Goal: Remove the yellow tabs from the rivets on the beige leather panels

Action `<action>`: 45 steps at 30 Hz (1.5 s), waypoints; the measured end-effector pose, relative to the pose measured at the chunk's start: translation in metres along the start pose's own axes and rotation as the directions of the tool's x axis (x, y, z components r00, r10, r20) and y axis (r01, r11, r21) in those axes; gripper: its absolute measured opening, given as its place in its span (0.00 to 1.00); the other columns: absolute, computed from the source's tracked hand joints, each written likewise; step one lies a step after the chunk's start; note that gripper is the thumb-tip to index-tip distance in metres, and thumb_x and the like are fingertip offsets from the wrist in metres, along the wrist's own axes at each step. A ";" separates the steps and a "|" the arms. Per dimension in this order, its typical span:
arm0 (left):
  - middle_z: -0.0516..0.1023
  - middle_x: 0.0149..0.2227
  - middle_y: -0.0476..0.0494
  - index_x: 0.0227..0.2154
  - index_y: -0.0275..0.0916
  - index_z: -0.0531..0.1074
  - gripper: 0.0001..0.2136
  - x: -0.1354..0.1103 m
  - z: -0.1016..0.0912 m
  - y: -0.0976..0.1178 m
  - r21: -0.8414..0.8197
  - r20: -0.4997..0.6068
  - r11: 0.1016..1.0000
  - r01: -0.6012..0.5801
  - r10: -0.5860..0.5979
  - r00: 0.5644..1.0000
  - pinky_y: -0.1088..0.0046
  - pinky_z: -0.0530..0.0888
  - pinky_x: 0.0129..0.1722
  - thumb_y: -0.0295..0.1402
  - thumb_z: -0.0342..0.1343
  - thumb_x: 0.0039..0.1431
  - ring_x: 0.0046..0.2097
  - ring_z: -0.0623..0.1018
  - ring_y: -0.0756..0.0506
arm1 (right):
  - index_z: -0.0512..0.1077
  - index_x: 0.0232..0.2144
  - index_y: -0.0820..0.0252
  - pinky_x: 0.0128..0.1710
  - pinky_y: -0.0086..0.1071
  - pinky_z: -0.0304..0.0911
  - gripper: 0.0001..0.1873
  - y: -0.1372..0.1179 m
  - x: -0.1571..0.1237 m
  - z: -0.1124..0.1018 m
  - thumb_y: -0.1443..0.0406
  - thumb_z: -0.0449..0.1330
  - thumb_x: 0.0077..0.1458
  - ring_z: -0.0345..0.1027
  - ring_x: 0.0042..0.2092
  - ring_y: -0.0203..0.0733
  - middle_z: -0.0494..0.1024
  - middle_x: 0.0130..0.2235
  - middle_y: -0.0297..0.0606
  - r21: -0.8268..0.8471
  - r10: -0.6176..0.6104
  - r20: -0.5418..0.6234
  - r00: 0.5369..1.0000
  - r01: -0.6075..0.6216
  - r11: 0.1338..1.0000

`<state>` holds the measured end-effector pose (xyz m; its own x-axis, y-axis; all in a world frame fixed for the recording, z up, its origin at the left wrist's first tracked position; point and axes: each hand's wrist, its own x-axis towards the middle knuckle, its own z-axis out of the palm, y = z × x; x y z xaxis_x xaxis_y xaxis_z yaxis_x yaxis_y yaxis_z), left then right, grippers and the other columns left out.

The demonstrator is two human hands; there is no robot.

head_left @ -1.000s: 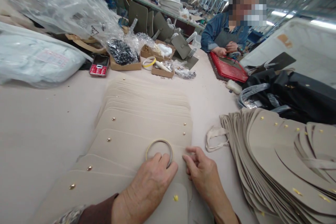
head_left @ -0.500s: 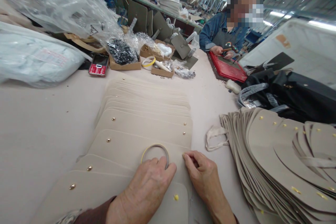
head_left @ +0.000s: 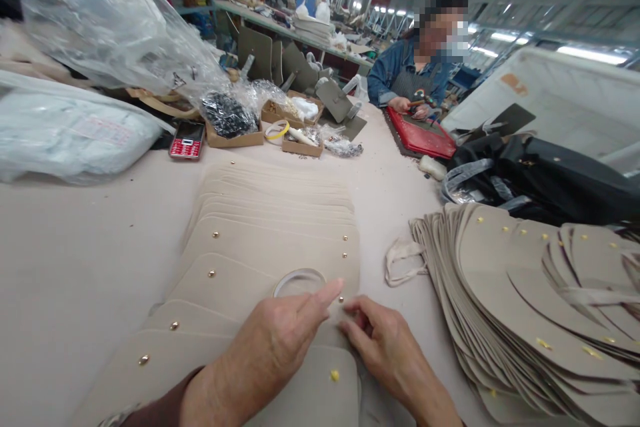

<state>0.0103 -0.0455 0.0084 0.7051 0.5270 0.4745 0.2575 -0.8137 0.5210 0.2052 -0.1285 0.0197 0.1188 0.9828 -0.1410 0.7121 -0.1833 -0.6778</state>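
A row of overlapping beige leather flaps (head_left: 275, 240) with small gold studs lies in front of me. A thin ring of tape (head_left: 299, 278) rests on one flap. My left hand (head_left: 280, 340) lies over the ring's near edge, its index finger stretched out to the right and touching the flap beside a gold stud (head_left: 341, 299); it grips nothing. My right hand (head_left: 385, 347) sits just right of it, fingertips pinched together at the flap's right edge near that stud. What they pinch is too small to make out.
A fanned stack of beige flaps (head_left: 525, 293) fills the right. A loose beige strap (head_left: 400, 260), black bags (head_left: 540, 180), cardboard boxes of hardware (head_left: 235, 133), a red phone (head_left: 186, 140) and plastic bags (head_left: 75, 127) lie beyond. A co-worker (head_left: 410, 73) works at a red mat (head_left: 423, 137).
My left index finger has come out of the tape ring and now points right toward the stud. My right hand edged left to meet it. The view tilted slightly.
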 end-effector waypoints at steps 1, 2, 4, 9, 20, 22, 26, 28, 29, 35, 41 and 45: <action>0.79 0.35 0.44 0.60 0.34 0.54 0.18 -0.001 0.001 0.001 0.008 -0.009 1.000 -0.009 0.009 1.000 0.76 0.76 0.34 0.28 0.42 0.69 0.32 0.79 0.49 | 0.73 0.37 0.59 0.27 0.26 0.62 0.06 -0.004 0.000 0.000 0.67 0.58 0.56 0.68 0.26 0.36 0.75 0.26 0.33 0.035 -0.051 -0.063 0.997 0.054 0.998; 0.79 0.35 0.43 0.60 0.33 0.53 0.18 -0.001 0.001 0.002 0.018 -0.016 1.000 -0.016 0.016 1.000 0.76 0.77 0.33 0.29 0.42 0.69 0.32 0.79 0.48 | 0.72 0.39 0.59 0.29 0.27 0.64 0.07 -0.008 0.000 -0.001 0.67 0.57 0.58 0.69 0.28 0.37 0.76 0.29 0.34 0.065 -0.117 -0.129 0.985 0.126 0.990; 0.80 0.35 0.43 0.59 0.34 0.53 0.17 -0.001 0.002 0.005 0.026 -0.016 1.000 -0.018 0.018 1.000 0.75 0.76 0.29 0.30 0.42 0.70 0.31 0.80 0.48 | 0.72 0.40 0.59 0.34 0.28 0.66 0.07 -0.018 0.002 -0.002 0.69 0.55 0.59 0.70 0.32 0.37 0.77 0.33 0.37 0.088 -0.267 -0.222 0.938 0.292 0.952; 0.77 0.30 0.46 0.56 0.34 0.55 0.14 0.000 0.005 0.011 0.011 0.015 0.999 -0.031 0.031 0.999 0.75 0.73 0.25 0.30 0.39 0.70 0.28 0.78 0.47 | 0.71 0.39 0.58 0.37 0.30 0.67 0.11 -0.026 0.004 0.001 0.74 0.53 0.58 0.72 0.37 0.39 0.78 0.34 0.39 -0.030 -0.506 -0.222 0.834 0.513 0.858; 0.67 0.23 0.53 0.29 0.41 0.60 0.11 0.004 -0.005 0.015 0.020 0.127 0.999 0.043 -0.045 0.991 0.73 0.62 0.21 0.20 0.39 0.63 0.23 0.70 0.49 | 0.73 0.26 0.60 0.25 0.25 0.63 0.08 -0.025 -0.003 0.019 0.74 0.55 0.51 0.68 0.23 0.34 0.74 0.22 0.34 -0.062 -0.418 -0.413 0.809 0.433 0.899; 0.66 0.23 0.52 0.29 0.41 0.60 0.11 0.005 -0.005 0.016 0.043 0.106 0.999 -0.001 -0.003 0.994 0.73 0.60 0.20 0.20 0.39 0.63 0.22 0.68 0.49 | 0.72 0.23 0.61 0.21 0.24 0.62 0.07 -0.029 -0.002 0.018 0.70 0.57 0.52 0.66 0.20 0.33 0.73 0.19 0.33 0.174 -0.184 -0.350 0.919 0.257 0.951; 0.64 0.23 0.52 0.29 0.41 0.59 0.10 0.005 -0.001 0.014 0.035 0.041 0.996 -0.082 0.080 0.996 0.72 0.59 0.21 0.20 0.40 0.63 0.22 0.65 0.49 | 0.71 0.22 0.62 0.17 0.24 0.60 0.10 -0.035 0.003 0.015 0.62 0.61 0.49 0.65 0.16 0.33 0.71 0.15 0.31 0.601 0.210 -0.065 0.976 -0.129 0.789; 0.64 0.24 0.52 0.29 0.40 0.59 0.10 0.004 0.003 0.012 0.037 0.007 0.996 -0.084 0.084 0.996 0.72 0.59 0.22 0.21 0.41 0.64 0.23 0.65 0.49 | 0.71 0.21 0.63 0.17 0.24 0.61 0.10 -0.038 0.006 0.014 0.61 0.63 0.46 0.64 0.16 0.32 0.71 0.14 0.31 0.645 0.257 -0.036 0.966 -0.174 0.744; 0.64 0.24 0.52 0.29 0.40 0.59 0.10 0.003 0.005 0.010 0.040 -0.006 0.996 -0.081 0.081 0.997 0.72 0.59 0.22 0.21 0.41 0.64 0.23 0.65 0.50 | 0.71 0.21 0.63 0.17 0.23 0.60 0.10 -0.039 0.007 0.015 0.61 0.64 0.45 0.64 0.16 0.32 0.71 0.15 0.31 0.645 0.271 -0.040 0.962 -0.182 0.742; 0.65 0.24 0.52 0.31 0.39 0.61 0.09 0.001 0.004 0.012 -0.021 -0.074 0.998 -0.063 0.062 0.995 0.73 0.61 0.24 0.20 0.42 0.64 0.25 0.66 0.50 | 0.71 0.22 0.63 0.18 0.24 0.62 0.13 -0.024 0.019 0.014 0.59 0.66 0.44 0.63 0.16 0.31 0.70 0.15 0.30 0.683 0.334 -0.059 0.941 -0.206 0.701; 0.68 0.27 0.49 0.30 0.39 0.63 0.07 0.009 0.001 0.000 0.276 0.100 0.959 0.066 -0.097 0.990 0.70 0.64 0.29 0.23 0.48 0.63 0.29 0.68 0.46 | 0.75 0.26 0.66 0.19 0.24 0.62 0.19 0.006 0.026 -0.005 0.53 0.68 0.44 0.65 0.18 0.31 0.74 0.20 0.34 0.626 0.334 0.079 0.939 -0.307 0.717; 0.70 0.31 0.47 0.30 0.39 0.64 0.06 0.009 0.008 -0.009 0.367 0.255 0.928 0.069 -0.172 0.951 0.65 0.66 0.34 0.23 0.53 0.60 0.34 0.67 0.42 | 0.75 0.27 0.66 0.19 0.24 0.61 0.21 0.014 0.026 -0.005 0.51 0.66 0.46 0.65 0.18 0.31 0.73 0.20 0.34 0.533 0.345 0.125 0.930 -0.356 0.767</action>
<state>0.0196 -0.0355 0.0024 0.7952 0.5787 0.1808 0.5302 -0.8084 0.2556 0.2220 -0.1058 0.0097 0.2701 0.8484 -0.4553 0.1352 -0.5016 -0.8545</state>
